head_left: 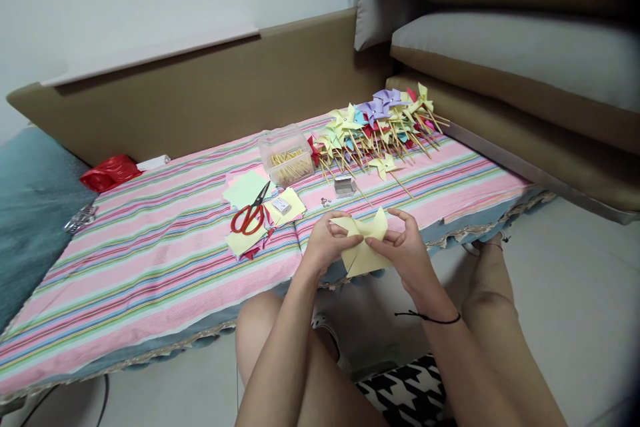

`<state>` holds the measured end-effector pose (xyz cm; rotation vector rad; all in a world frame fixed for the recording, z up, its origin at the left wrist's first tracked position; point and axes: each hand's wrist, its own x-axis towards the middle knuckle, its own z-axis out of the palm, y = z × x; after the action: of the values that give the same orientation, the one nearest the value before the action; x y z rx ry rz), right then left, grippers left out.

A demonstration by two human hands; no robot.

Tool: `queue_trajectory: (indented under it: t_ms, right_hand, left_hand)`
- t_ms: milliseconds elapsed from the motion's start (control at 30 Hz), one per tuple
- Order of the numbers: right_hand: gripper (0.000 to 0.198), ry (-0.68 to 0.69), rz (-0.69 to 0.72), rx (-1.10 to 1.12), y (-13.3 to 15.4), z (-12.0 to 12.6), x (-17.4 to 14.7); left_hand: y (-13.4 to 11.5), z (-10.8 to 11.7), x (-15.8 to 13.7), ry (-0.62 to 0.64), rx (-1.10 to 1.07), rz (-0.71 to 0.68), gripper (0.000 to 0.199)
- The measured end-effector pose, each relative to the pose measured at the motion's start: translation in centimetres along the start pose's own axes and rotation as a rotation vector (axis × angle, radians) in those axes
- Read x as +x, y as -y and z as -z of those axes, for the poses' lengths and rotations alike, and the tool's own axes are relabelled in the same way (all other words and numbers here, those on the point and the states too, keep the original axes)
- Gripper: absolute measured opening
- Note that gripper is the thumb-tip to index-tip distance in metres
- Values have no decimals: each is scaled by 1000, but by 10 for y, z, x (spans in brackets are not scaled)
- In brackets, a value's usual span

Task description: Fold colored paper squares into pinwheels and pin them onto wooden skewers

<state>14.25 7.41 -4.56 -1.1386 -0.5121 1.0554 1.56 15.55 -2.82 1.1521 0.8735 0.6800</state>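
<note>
A cut yellow paper square (367, 260) is held up between both hands, just over the near edge of the bed-like surface. Two of its corners stand curled upward. My left hand (330, 240) pinches its left side, thumb near the middle. From the other side, my right hand (403, 247) grips the paper, its thumb close to the left thumb. Beyond the hands are a small open grey box (345, 187), some tiny metal pieces (325, 201) and a single yellow pinwheel (385, 166) on a stick.
Red-handled scissors (249, 217) lie on coloured paper sheets (245, 188), near a small white box (281, 205). Behind them stands a clear container (287, 157) of short sticks. Several finished pinwheels (377, 113) are heaped at the back right, by stacked cushions (500, 60). A red bag (111, 172) lies far left.
</note>
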Motion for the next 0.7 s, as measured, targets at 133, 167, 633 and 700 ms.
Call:
queue_trajectory:
  t_ms: [133, 167, 633, 700]
  right_hand:
    - [89, -3, -20, -18, 1, 1, 0]
    - [90, -3, -27, -23, 2, 1, 0]
    - [61, 91, 175, 73, 7, 16, 2]
    - [50, 165, 200, 70, 4, 19, 1]
  left_hand:
    - [-3, 1, -1, 7, 42, -6, 59]
    - [-3, 1, -1, 0, 49, -8, 59]
    - [-1, 6, 10, -415, -213, -75, 61]
    - [-1, 7, 12, -436, -244, -75, 61]
